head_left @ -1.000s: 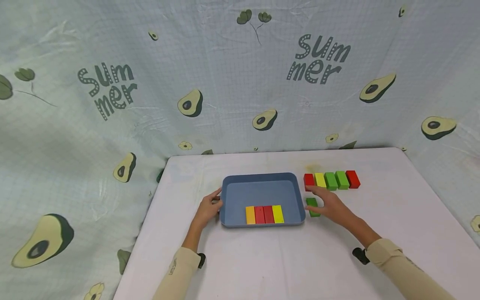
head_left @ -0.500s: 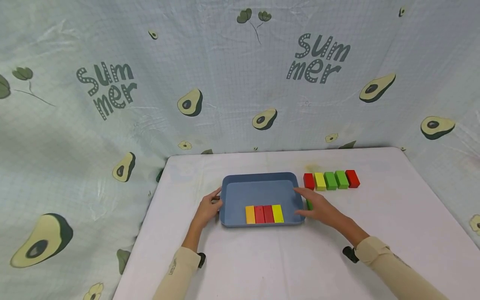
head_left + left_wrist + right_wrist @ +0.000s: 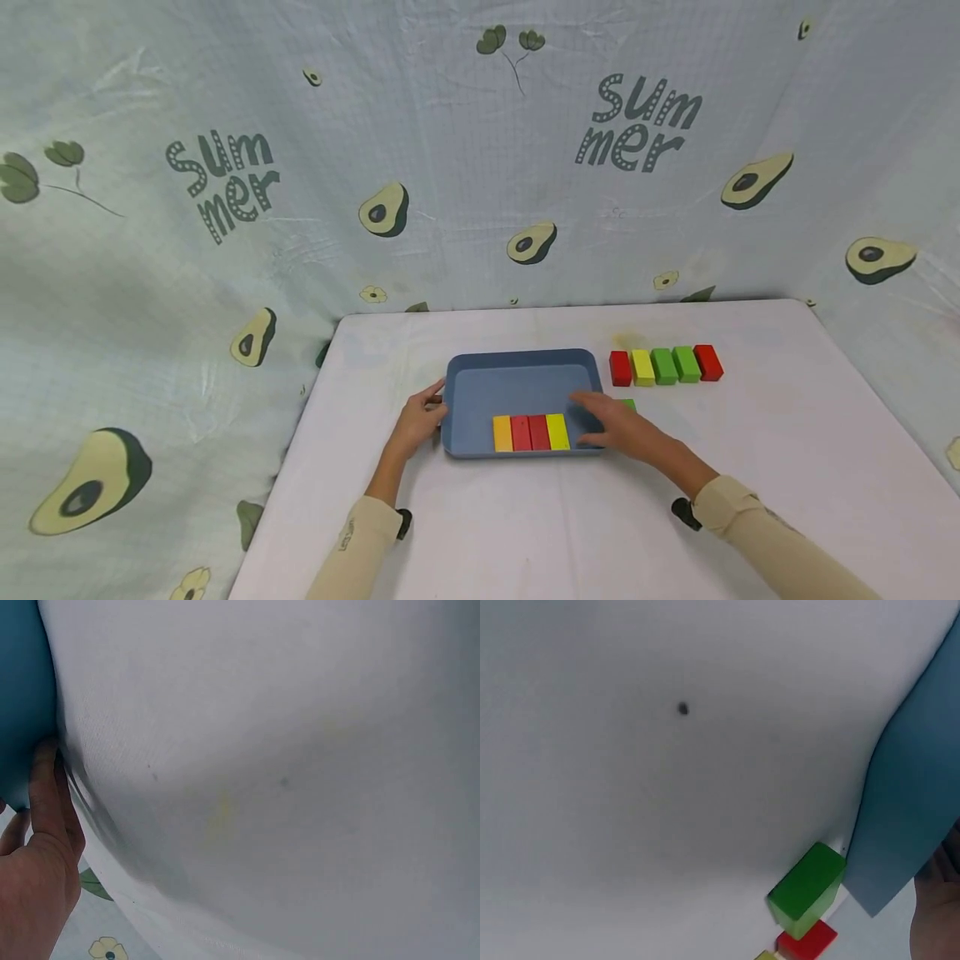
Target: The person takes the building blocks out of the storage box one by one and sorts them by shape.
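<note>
A blue-grey rectangular tray (image 3: pixel 501 388) lies on the white table. Along its front wall stand several blocks side by side: an orange block (image 3: pixel 502 434), two red blocks (image 3: pixel 521 434) and a yellow block (image 3: pixel 557 432). My left hand (image 3: pixel 417 423) touches the tray's left side, fingers fairly straight against its outer wall (image 3: pixel 28 697). Over the tray's right end is my right hand (image 3: pixel 626 429), thumb and fingers spread, with nothing visible between them. Behind it, just outside the tray, a green block (image 3: pixel 810 885) lies mostly hidden in the head view.
Right of the tray's back corner, a row of several blocks sits on the table: red (image 3: pixel 620 368), yellow (image 3: pixel 642 367), two green (image 3: pixel 663 367) and another red block (image 3: pixel 708 363). A patterned cloth (image 3: pixel 450 167) hangs behind the table.
My right hand has moved left, from beside the single green block to over the tray's right end. The left hand stays at the tray's left side; the blocks have not moved.
</note>
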Motion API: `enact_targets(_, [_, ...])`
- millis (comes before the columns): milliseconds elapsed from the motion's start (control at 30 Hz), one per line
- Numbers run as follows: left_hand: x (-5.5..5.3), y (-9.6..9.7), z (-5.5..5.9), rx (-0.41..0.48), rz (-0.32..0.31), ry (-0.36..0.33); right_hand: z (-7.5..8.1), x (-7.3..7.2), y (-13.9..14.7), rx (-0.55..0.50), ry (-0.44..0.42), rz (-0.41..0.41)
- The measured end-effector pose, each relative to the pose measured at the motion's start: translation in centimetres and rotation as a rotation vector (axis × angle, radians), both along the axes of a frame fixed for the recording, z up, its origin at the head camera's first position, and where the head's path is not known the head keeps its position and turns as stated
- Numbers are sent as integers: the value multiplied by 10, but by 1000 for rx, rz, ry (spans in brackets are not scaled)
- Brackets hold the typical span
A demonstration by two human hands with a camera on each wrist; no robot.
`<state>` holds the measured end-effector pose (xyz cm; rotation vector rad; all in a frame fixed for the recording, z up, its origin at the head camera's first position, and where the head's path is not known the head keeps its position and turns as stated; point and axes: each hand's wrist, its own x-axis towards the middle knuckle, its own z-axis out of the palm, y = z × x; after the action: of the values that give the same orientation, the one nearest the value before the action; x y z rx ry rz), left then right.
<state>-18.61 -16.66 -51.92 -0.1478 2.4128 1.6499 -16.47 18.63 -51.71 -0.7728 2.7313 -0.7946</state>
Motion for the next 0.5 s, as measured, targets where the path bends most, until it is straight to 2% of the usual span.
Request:
enact_targets(233, [0,-1,-1,4,2,-5,-4,0,-7,10,30,69])
enact_targets(500, [-1,0,-2,-8,8,-6,-7,-3,-10,38,3,59])
